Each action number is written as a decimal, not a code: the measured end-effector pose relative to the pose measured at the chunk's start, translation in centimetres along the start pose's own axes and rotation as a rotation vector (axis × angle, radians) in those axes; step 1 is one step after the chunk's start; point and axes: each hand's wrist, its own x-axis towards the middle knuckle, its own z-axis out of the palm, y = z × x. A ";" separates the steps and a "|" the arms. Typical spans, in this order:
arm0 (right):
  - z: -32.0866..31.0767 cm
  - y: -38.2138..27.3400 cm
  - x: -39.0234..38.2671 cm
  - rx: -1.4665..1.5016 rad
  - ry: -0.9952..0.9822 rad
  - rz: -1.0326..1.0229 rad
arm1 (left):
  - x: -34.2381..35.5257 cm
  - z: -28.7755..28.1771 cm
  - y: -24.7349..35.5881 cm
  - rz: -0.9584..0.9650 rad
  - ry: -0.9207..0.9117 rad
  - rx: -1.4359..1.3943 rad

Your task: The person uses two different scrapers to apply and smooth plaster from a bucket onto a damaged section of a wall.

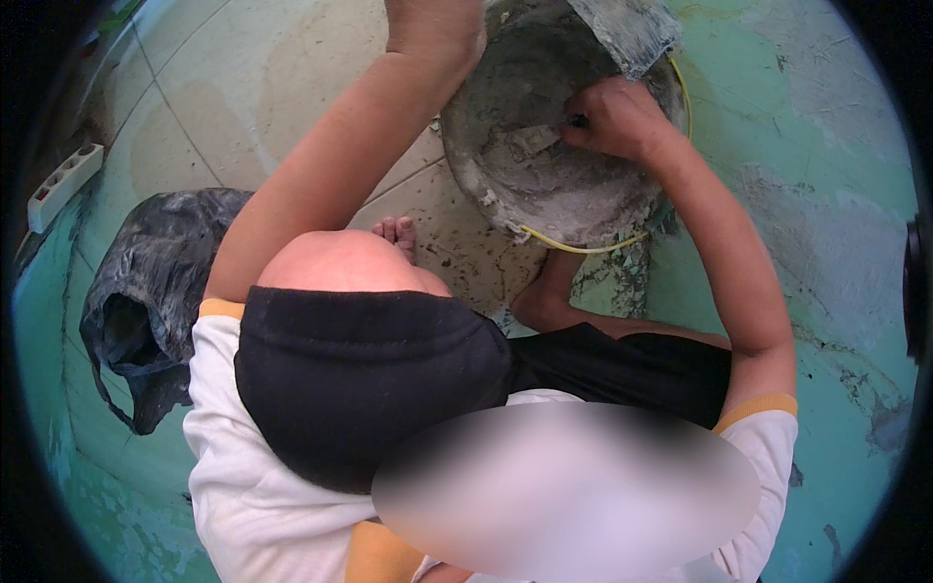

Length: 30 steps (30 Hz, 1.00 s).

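Observation:
A round bucket (466, 180), its inside caked with grey mortar (530, 185), stands in front of me at the top of the view. My right hand (617, 119) reaches inside it with fingers closed round a trowel (530, 143), whose mortar-smeared blade points left over the mix. Beside the bucket's far left rim, my left hand (435, 24) is at the picture's upper edge; its fingers are out of sight. A flat, mortar-coated plate (630, 37) juts over the far right rim, above my right hand.
The bucket's yellow handle (583, 250) hangs round its near side. A black plastic bag (160, 282) lies on the left, with a white power strip (66, 185) farther out. My bare feet (546, 303) are close to the bucket. Tiles meet green, mortar-stained floor (719, 223).

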 end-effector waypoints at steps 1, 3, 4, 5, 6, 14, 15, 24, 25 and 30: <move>-0.2 -0.1 0.1 0.002 -0.024 0.016 | 0.0 -0.1 -0.1 -0.005 0.002 0.009; 0.0 0.1 0.2 0.004 -0.034 0.015 | -0.1 0.0 -0.1 -0.015 0.006 0.015; 0.5 0.4 0.2 0.004 -0.021 -0.001 | -0.2 0.2 0.0 -0.021 0.009 0.013; 0.9 0.7 0.3 0.004 -0.007 -0.018 | -0.2 0.5 0.1 -0.026 0.011 0.012; 1.0 0.8 0.7 0.014 -0.001 -0.048 | -0.3 0.5 0.1 -0.027 0.012 0.010; 1.7 1.1 1.5 0.233 0.119 -0.157 | -0.4 0.7 -0.7 -0.008 0.005 0.042; 1.7 1.3 1.4 0.287 0.128 -0.160 | -0.5 0.7 -0.9 -0.009 0.000 0.033; -0.5 1.2 -1.4 0.395 0.143 -0.059 | -0.4 0.4 -0.9 -0.026 -0.005 0.034; -0.4 1.4 -1.9 0.403 0.159 -0.063 | -0.4 0.5 -0.8 -0.036 -0.002 0.035; -1.8 1.7 -4.5 0.619 0.182 -0.026 | -0.3 0.6 0.7 -0.026 0.010 0.103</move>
